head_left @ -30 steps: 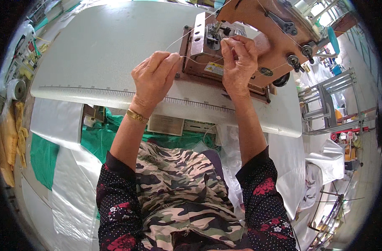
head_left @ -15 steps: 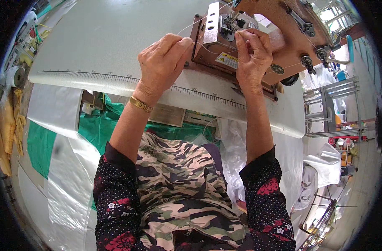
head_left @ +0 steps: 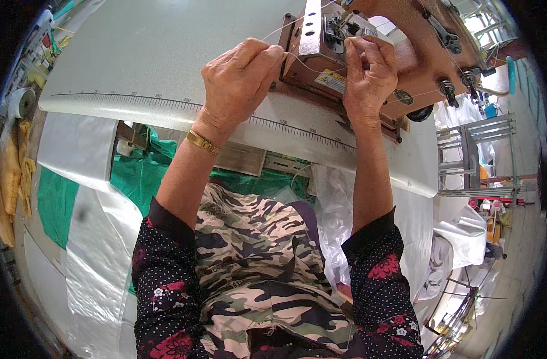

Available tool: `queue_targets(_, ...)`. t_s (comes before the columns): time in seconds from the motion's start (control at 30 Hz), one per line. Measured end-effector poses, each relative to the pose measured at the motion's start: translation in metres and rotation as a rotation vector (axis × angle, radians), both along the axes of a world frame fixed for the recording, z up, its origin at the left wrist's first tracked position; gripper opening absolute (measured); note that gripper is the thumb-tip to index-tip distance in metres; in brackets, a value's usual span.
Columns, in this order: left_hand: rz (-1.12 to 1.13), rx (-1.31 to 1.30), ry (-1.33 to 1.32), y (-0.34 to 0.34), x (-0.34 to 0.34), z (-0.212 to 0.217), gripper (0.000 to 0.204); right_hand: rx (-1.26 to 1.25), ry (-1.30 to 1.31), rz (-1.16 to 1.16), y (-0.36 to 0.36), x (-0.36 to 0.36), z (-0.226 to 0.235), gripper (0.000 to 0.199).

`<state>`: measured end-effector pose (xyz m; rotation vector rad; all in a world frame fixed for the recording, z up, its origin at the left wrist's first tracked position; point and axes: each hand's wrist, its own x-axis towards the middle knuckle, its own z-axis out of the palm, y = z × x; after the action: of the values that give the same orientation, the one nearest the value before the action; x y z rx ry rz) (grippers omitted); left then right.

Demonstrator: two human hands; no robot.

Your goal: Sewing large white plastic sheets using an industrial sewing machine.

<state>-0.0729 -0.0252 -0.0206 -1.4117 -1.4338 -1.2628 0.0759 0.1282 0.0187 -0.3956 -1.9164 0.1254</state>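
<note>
A brown sewing machine stands at the table's far right, with its metal needle area facing me. My left hand is raised left of it, thumb and fingers pinched on a thin white thread. From those fingertips the thread sags across to my right hand, and another stretch runs up toward the machine's top. Just in front of the needle area, my right hand has its thumb and index finger pressed together on the thread; its very end is hidden there.
The pale table carries a ruler scale along its near edge. Green cloth and clear plastic sheeting hang below. A metal rack stands at right, and a white roll at far left. My lap has a camouflage apron.
Both hands have shifted slightly up and to the right in the picture, still pinching the thread. The machine also appears a little further right, as the view has moved.
</note>
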Motion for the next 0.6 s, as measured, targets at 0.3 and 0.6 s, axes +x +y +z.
queue_targets(0.3,0.009,-0.041,-0.032,-0.0028,0.0015,-0.0015,0.015,0.043,-0.026,-0.077,-0.0016,-0.0020,-0.0021,0.012)
queue_targets(0.6,0.021,-0.023,-0.020,-0.0014,0.0005,-0.0039,0.014,-0.020,-0.037,-0.032,-0.0064,0.0002,0.0016,0.011)
